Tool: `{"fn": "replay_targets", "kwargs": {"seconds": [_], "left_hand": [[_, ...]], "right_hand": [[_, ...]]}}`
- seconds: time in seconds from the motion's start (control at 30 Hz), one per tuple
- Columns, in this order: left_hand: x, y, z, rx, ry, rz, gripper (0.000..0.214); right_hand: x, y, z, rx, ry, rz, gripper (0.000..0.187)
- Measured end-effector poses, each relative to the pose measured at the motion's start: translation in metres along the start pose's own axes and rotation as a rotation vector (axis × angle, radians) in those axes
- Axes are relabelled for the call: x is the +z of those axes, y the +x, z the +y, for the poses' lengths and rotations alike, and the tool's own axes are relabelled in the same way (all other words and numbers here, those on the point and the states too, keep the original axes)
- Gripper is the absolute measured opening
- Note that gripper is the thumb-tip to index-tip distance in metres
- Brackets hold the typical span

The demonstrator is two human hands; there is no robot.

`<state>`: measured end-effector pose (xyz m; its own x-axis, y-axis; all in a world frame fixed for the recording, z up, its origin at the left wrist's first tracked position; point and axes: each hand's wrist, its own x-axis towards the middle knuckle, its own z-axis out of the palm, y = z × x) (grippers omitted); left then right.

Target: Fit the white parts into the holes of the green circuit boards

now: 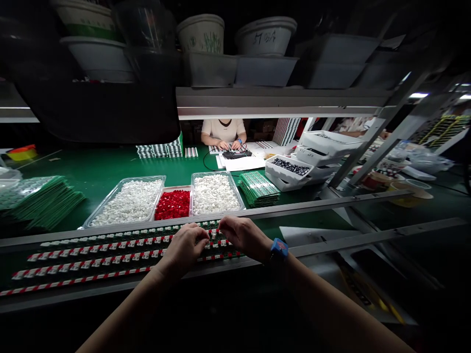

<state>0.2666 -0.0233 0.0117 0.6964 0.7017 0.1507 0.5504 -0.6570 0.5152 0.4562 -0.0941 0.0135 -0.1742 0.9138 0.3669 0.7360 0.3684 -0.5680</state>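
Curling fingertips over crosswise switch rows [91, 250] on a green circuit board [84, 257], the left hand [186, 251], nearer their long leftward run, and the right hand [245, 238] meet; any grasp cannot be told.

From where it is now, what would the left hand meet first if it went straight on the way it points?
Probably the right hand: its fingers sit just ahead of the left hand, above the green board, though depth is hard to judge here.

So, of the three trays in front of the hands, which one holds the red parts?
The small middle tray. It stands between the larger left tray and right tray, and both of those hold white parts.
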Motion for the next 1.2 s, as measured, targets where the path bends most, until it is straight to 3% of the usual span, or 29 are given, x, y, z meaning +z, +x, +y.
{"fn": "replay_targets", "kwargs": {"seconds": [0.13,0.4,0.57,0.77,0.9,1.03,1.2], "left_hand": [[0.000,0.003,0.005,0.004,0.092,-0.033,0.015],[-0.001,0.003,0.008,0.006,0.130,-0.089,0.014],[-0.002,0.006,0.007,0.010,0.132,0.022,0.015],[0.007,0.013,0.003,0.216,0.165,0.073,0.012],[0.010,0.014,0.003,0.283,0.218,0.077,0.015],[0.008,0.015,0.007,0.255,0.218,0.036,0.015],[0.005,0.019,0.011,0.182,0.182,-0.011,0.014]], "right_hand": [[-0.001,-0.006,0.003,0.001,-0.009,0.007,0.022],[-0.004,-0.009,0.002,0.036,0.042,-0.011,0.019],[-0.006,-0.010,0.004,0.065,0.023,-0.014,0.018],[-0.008,-0.013,0.012,0.120,-0.012,-0.010,0.012],[-0.008,-0.014,0.014,0.160,-0.012,-0.026,0.010],[-0.007,-0.014,0.014,0.195,-0.075,-0.028,0.005],[-0.007,-0.012,0.011,0.207,-0.169,-0.090,0.010]]}}
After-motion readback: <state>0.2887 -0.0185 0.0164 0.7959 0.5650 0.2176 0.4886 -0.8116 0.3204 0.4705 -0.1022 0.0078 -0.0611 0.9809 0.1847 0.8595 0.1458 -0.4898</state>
